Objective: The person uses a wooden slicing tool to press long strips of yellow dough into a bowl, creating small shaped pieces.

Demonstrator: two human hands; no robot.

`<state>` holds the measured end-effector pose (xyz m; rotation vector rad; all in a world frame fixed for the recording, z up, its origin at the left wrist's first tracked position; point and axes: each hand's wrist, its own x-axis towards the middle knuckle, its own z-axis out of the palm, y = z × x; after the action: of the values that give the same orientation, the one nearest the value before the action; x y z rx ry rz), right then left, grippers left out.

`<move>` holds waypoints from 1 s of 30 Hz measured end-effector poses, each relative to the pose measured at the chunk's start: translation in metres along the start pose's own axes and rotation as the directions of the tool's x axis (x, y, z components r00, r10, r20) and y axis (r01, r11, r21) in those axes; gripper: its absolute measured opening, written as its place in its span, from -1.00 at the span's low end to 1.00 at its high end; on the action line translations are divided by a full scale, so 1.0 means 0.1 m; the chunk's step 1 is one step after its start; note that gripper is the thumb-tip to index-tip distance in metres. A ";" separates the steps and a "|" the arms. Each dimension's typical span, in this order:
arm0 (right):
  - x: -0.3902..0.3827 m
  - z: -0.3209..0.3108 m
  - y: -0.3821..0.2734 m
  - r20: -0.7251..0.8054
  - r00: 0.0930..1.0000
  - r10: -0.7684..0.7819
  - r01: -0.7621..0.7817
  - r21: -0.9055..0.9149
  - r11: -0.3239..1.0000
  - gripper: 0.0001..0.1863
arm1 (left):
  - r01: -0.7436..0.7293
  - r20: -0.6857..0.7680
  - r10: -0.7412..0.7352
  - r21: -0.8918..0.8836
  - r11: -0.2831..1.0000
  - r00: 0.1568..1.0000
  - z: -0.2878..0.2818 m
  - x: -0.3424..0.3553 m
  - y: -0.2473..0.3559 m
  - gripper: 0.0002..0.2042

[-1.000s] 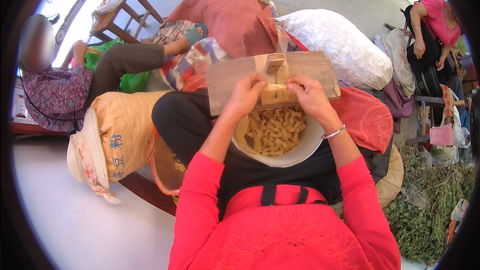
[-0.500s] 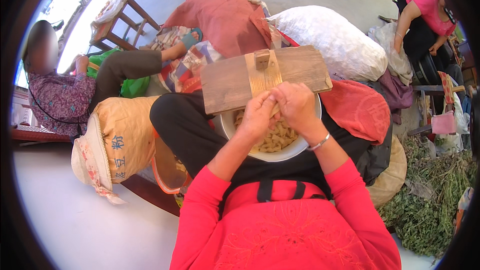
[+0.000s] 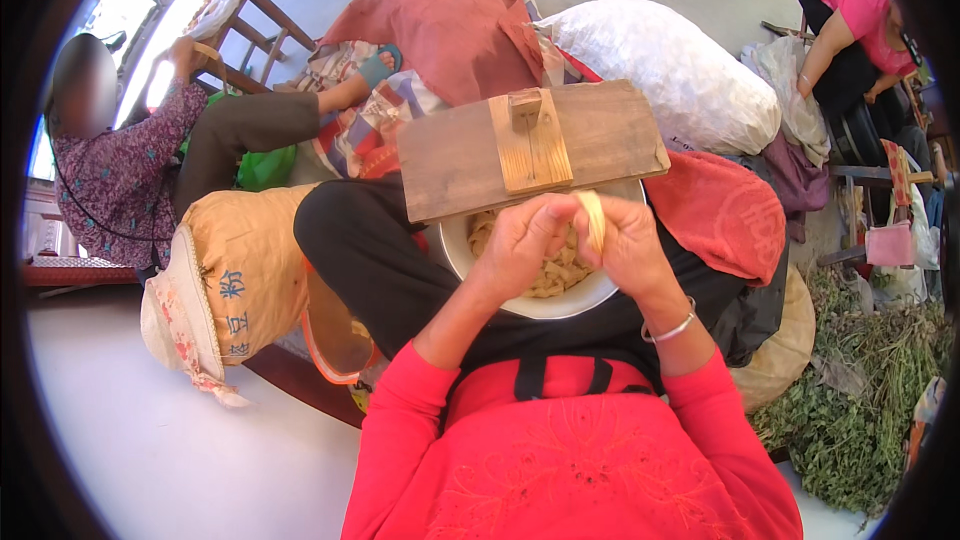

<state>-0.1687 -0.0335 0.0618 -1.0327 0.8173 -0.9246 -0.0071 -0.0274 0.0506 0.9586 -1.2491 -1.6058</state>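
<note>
A pale yellow strip (image 3: 592, 220) of what looks like food stands up between my hands, above a white basin (image 3: 560, 311). My right hand (image 3: 630, 240) is closed around the strip. Close beside it, my left hand (image 3: 522, 245) has its thumb pressed on curled fingers; what it holds is hidden. Many tan, strip-like pieces (image 3: 558, 275) fill the basin, which rests in my lap. Across the basin's far side lies a brown wooden board (image 3: 610, 135) with a lighter crosspiece (image 3: 532, 160) and a small wooden block (image 3: 524, 107).
A red cloth (image 3: 722, 218) lies by my right knee. Left of me stand a tan sack (image 3: 262, 265) and a sun hat (image 3: 180, 310). A full white sack (image 3: 660, 70) and a red cover (image 3: 440, 30) lie ahead. Dried plants (image 3: 850, 410) pile up at right. Two people sit nearby.
My hands have come slightly lower and turned, so the strip now shows upright between them. More of the board's crosspiece is visible. The person at left has raised an arm.
</note>
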 end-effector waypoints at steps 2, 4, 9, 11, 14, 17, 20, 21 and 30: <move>0.15 0.03 0.13 -0.192 0.955 -0.226 0.178 -0.239 0.955 -0.81 | -0.025 0.026 0.024 0.048 0.999 0.999 0.08 0.00 -0.04 -0.73; 0.24 -0.02 0.24 -0.162 0.854 -0.494 0.290 -0.641 0.711 -0.80 | 0.112 0.032 -0.108 -0.174 0.978 0.994 0.07 0.04 -0.08 -0.74; 0.26 -0.09 0.22 0.029 0.776 -0.630 0.235 -0.940 0.246 -0.82 | 0.242 0.047 -0.240 -0.315 0.918 0.970 -0.04 0.09 -0.28 -0.83; 0.25 -0.12 0.24 0.053 0.794 -0.605 0.236 -0.945 0.227 -0.87 | 0.240 0.018 -0.241 -0.197 0.951 0.970 -0.08 0.10 -0.37 -0.86; 0.17 -0.15 0.34 0.029 0.853 -0.521 0.224 -0.922 0.316 -0.82 | -0.106 -0.066 0.181 0.597 0.795 0.981 -0.10 0.01 -0.40 -0.85; 0.07 -0.30 0.67 -0.104 0.979 -0.178 0.070 -0.644 0.762 -0.73 | -0.211 0.076 0.343 0.901 0.378 0.936 -0.05 -0.04 -0.37 -0.78; 0.04 -0.34 0.77 -0.031 0.947 0.321 -0.322 -0.070 0.944 -0.65 | -0.260 0.097 0.418 0.898 0.354 0.903 -0.03 -0.09 -0.44 -0.71; 0.02 -0.29 0.74 0.010 0.937 0.350 -0.348 0.125 0.929 -0.67 | -0.283 0.092 0.461 0.887 0.366 0.882 -0.03 -0.11 -0.47 -0.69; 0.10 -0.13 0.77 -0.126 0.983 -0.136 0.123 -0.105 0.987 -0.88 | -0.151 -0.048 0.288 0.762 0.629 0.957 0.05 -0.05 -0.21 -0.78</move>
<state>-0.1580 -0.0292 -0.0161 -1.1275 0.9214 -1.0824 -0.0140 -0.0186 0.0316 1.3368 -1.8847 -0.7453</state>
